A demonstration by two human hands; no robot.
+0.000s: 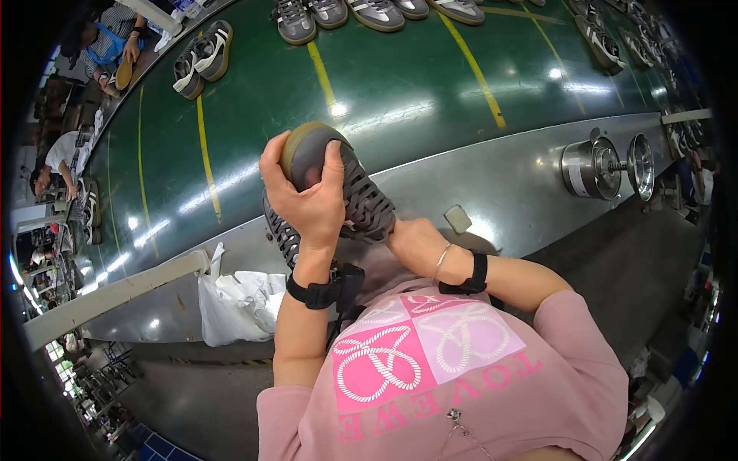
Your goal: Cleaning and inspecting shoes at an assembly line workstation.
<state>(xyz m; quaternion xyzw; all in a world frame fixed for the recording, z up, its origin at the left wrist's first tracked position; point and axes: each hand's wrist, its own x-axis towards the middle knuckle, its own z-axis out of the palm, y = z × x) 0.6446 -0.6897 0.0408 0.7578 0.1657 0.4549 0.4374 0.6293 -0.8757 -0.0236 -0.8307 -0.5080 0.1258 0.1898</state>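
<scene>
A dark grey sneaker (361,180) with black laces and a gum-coloured sole is held up in front of me, toe pointing away. My left hand (307,192) wraps round its toe, fingers on the sole side and thumb over the upper. My right hand (419,244) is closed against the shoe's ankle end, with its fingertips hidden behind the shoe. A second laced grey sneaker (283,230) shows partly behind my left hand, over the metal ledge. On that ledge, just beyond my right wrist, lies a small pale square pad (457,219).
A green belt (261,107) with yellow lines carries several sneakers (207,58). The metal ledge (523,184) holds a shiny round metal container (592,169) at right. A white plastic bag (242,303) hangs at left by a pale rail (115,296). Other people work at far left.
</scene>
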